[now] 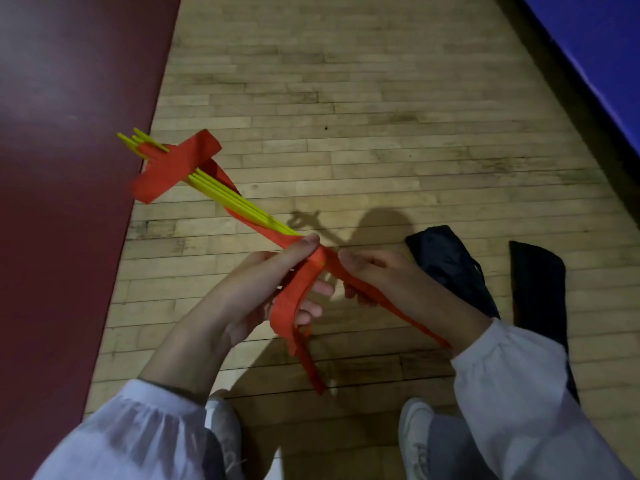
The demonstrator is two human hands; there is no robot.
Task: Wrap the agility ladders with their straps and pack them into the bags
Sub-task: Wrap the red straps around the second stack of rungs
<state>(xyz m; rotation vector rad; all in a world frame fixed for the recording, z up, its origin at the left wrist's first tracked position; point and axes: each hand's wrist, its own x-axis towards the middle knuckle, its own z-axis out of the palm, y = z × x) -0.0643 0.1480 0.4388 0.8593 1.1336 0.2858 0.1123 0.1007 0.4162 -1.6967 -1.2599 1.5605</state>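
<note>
A bundle of thin yellow plastic ladder rungs [225, 197] is held in the air above the pale wooden plank floor [381, 98], slanting from its far tip at the upper left to its near end at mid-view. Flat red fabric straps [173, 166] cross the bundle near its far tip, one folded band lying square across the rungs, and another length follows the underside of the bundle to its near end. The left hand [263, 289] grips that near end: one finger lies straight along the top, the others curl underneath, and loose red strap drapes over them and hangs below the bundle. Just right of the bundle's near end, the right hand [391, 285] has its fingers curled round one length of strap, which runs from the bundle under the palm towards the wrist. Both wrists come out of white gathered sleeves [502, 393]. On the floor right of the bundle's near end lie a crumpled black fabric bag [450, 268] and, farther right, a flat black fabric bag [536, 289] partly hidden by the right sleeve. Left of the bundle, under its far tip, lies a dark red surface [52, 202]; well to the bundle's right, in the upper corner, is a blue surface [606, 46]. Below the bundle's near end two white shoes [415, 434] stand on the floor
</note>
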